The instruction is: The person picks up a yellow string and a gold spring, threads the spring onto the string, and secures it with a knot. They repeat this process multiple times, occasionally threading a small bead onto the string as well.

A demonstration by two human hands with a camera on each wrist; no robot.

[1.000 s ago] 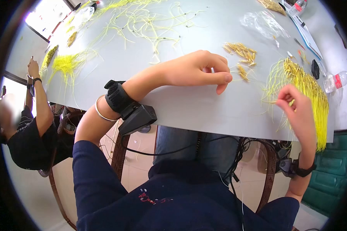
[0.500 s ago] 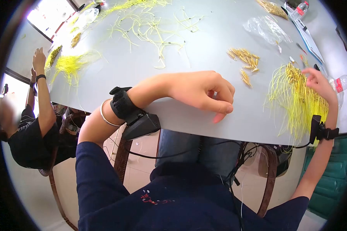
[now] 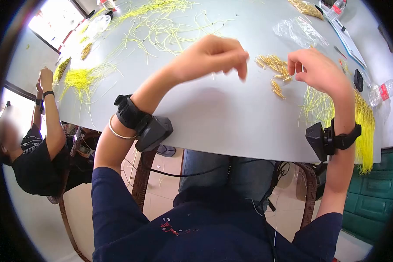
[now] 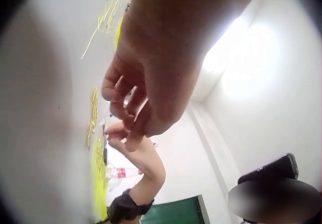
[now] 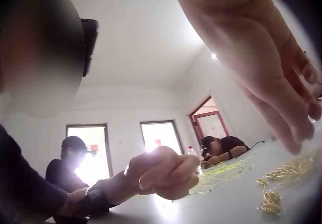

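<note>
My left hand (image 3: pixel 212 59) is raised over the middle of the table (image 3: pixel 231 126), fingers loosely bent; nothing shows in them in the left wrist view. My right hand (image 3: pixel 321 72) reaches inward, fingers bent downward, beside a loose pile of small gold ribbed pieces (image 3: pixel 270 62). In the right wrist view its fingertips hang close over these pieces (image 5: pixel 289 172). A smaller gold cluster (image 3: pixel 277 88) lies just nearer to me. Under my right forearm spreads a bundle of yellow-green strands (image 3: pixel 364 135) with gold pieces at their upper ends, partly hidden by the arm.
Loose yellow-green strands (image 3: pixel 157 32) lie across the far table. A clear plastic bag (image 3: pixel 299 32), a clipboard (image 3: pixel 347 43), a black object (image 3: pixel 358 80) and a water bottle (image 3: pixel 384 91) are at the right. Another person (image 3: pixel 39 153) works at the left beside a yellow strand bundle (image 3: pixel 81 81).
My right hand went outward over the strand bundle, then came back inward to the gold pile. My left hand has risen and moved away from the near table edge.
</note>
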